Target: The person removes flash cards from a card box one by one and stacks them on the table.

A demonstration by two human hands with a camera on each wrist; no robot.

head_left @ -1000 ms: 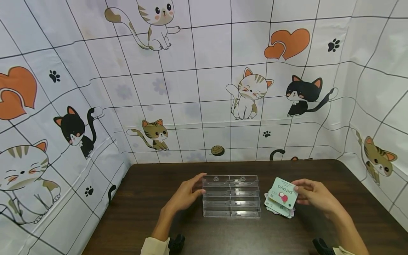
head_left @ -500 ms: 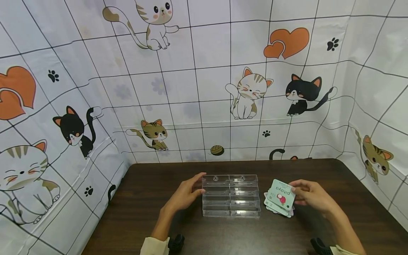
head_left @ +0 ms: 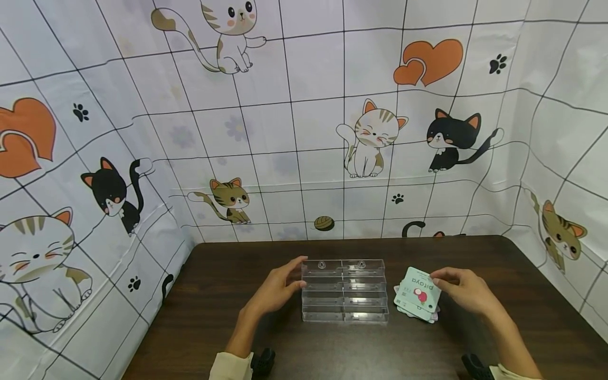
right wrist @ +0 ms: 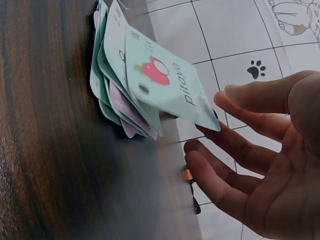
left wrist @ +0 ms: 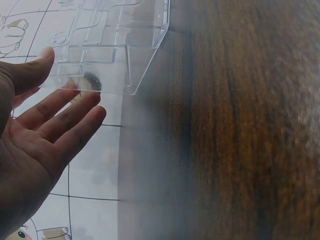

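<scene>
A clear plastic tiered rack (head_left: 345,290) with two columns of slots stands on the table. My left hand (head_left: 277,287) rests at its left side, thumb towards the front and index finger at the back corner. In the left wrist view the fingers (left wrist: 75,130) are mostly straight beside the clear plastic. To the rack's right lies a loose stack of cards (head_left: 418,312). The top one, a pale green pitaya card (right wrist: 165,75), is tilted up at one edge. My right hand (head_left: 463,290) is at that card; in the right wrist view its corner touches a finger, with the thumb apart from it.
A dark wood table (head_left: 199,327) carries the rack and cards. White curtain-like sheeting (head_left: 313,132) printed with cats, hearts and paw prints rises behind the table and on both sides. A black band (head_left: 263,363) is around the left wrist.
The pitaya card has turned slightly and come down closer over the stack. My right hand has shifted a little left and its hold on the card has loosened. The left hand stays put.
</scene>
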